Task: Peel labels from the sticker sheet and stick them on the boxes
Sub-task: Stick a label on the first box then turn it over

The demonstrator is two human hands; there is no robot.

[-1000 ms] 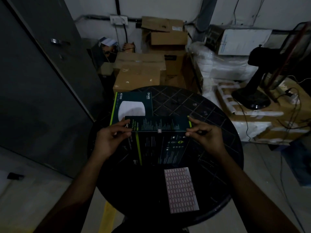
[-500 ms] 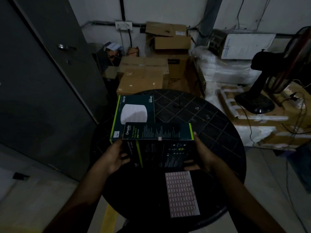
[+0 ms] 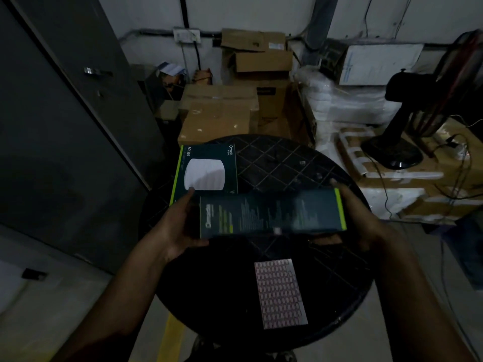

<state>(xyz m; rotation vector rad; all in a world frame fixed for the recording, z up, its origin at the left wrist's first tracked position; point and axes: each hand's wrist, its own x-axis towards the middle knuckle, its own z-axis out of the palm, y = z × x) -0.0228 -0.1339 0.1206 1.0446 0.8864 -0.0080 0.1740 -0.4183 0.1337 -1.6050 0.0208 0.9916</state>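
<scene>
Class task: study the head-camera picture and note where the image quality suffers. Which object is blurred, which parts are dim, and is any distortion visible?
Head view: the held box is smeared by motion, its print unreadable, while the box on the table and the sticker sheet stay sharp. Lighting is dim overall; the round table and both forearms sink into shadow. Wide-angle distortion bends the door edge at left.

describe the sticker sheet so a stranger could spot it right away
Start at the round black table with the criss-cross pattern. On its near edge, below the dark box held between both hands, lies the sticker sheet. It is the only flat, pale pinkish rectangle there, covered in a grid of small labels.
</scene>
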